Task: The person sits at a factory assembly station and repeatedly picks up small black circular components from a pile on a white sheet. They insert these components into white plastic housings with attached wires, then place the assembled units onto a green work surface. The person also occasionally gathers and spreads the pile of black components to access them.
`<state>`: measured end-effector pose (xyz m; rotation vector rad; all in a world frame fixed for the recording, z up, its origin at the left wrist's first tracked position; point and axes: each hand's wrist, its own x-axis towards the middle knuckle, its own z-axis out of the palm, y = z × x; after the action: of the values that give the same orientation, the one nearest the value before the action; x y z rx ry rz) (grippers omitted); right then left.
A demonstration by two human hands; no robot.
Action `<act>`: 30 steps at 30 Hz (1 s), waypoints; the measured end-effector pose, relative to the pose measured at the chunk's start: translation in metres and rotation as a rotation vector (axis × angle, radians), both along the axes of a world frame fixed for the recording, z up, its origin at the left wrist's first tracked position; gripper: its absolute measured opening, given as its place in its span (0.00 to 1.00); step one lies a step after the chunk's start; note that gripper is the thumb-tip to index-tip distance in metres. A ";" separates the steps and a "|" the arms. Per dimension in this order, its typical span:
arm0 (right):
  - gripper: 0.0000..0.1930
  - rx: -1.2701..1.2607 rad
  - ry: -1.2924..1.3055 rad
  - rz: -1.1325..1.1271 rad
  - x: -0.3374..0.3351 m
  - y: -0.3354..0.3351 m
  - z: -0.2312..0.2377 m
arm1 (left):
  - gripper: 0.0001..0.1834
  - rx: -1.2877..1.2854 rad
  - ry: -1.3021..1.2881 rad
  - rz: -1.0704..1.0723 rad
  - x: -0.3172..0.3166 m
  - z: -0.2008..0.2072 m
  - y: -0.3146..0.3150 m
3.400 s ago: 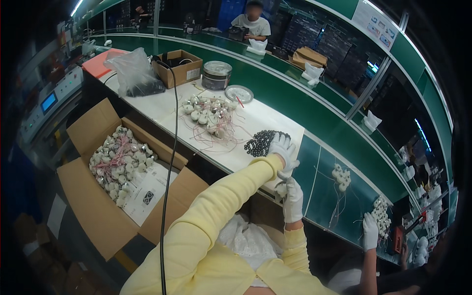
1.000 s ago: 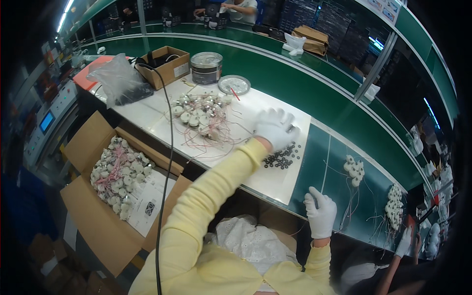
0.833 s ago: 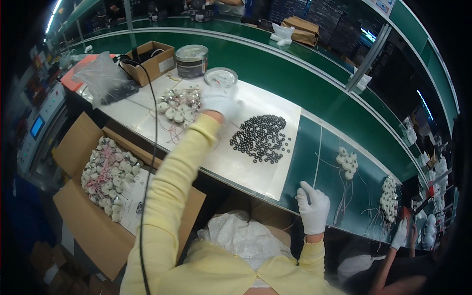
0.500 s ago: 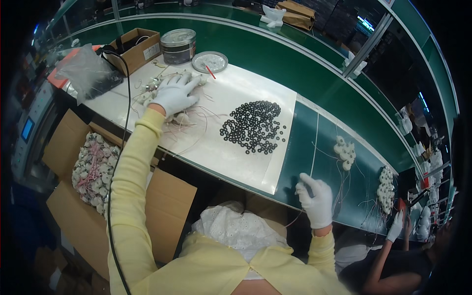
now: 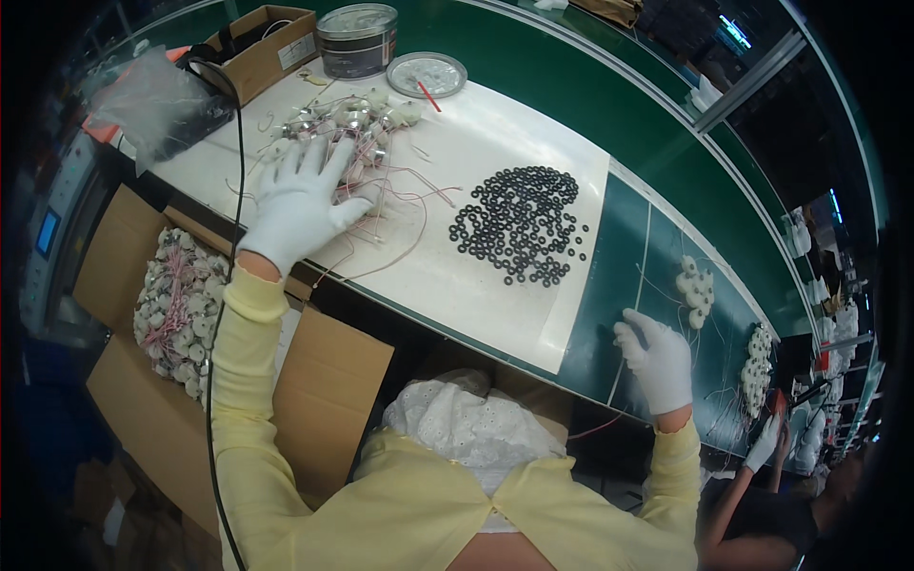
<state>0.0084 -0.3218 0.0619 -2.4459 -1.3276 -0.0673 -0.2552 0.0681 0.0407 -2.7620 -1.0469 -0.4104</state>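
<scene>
My left hand (image 5: pixel 300 205), in a white glove, has its fingers spread. It is over the near side of a heap of small white-and-metal parts with thin pink and white wires (image 5: pixel 357 119), and its fingertips reach the heap. At the right, my right hand (image 5: pixel 657 362), also gloved, hovers over the green part of the bench with its fingers curled in. What they hold, if anything, is hidden. A thin pink wire (image 5: pixel 595 428) shows below it; whether it comes from that hand I cannot tell. Small black rings (image 5: pixel 519 224) lie spread on the white sheet (image 5: pixel 419 295) between my hands.
An open carton (image 5: pixel 324 381) by my left arm holds a bag's worth of similar wired parts (image 5: pixel 181 314). At the back stand a metal can (image 5: pixel 357 43), its lid (image 5: pixel 426 74) and a cardboard box (image 5: pixel 271 57). A black cable (image 5: pixel 221 324) crosses my left arm. A co-worker's gloved hand (image 5: pixel 764 443) is far right.
My left hand has drawn back toward me from the heap, uncovering more of it. The view has shifted a little, and my right hand shows farther right, still curled.
</scene>
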 end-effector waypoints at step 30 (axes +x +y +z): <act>0.14 0.002 0.041 0.404 0.051 0.106 0.002 | 0.19 0.122 -0.426 -0.322 0.014 -0.019 -0.012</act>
<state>0.0598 -0.2157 0.0640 -2.1170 -1.7697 0.0828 -0.2416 0.0565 0.0221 -2.7963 -0.6100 -1.1053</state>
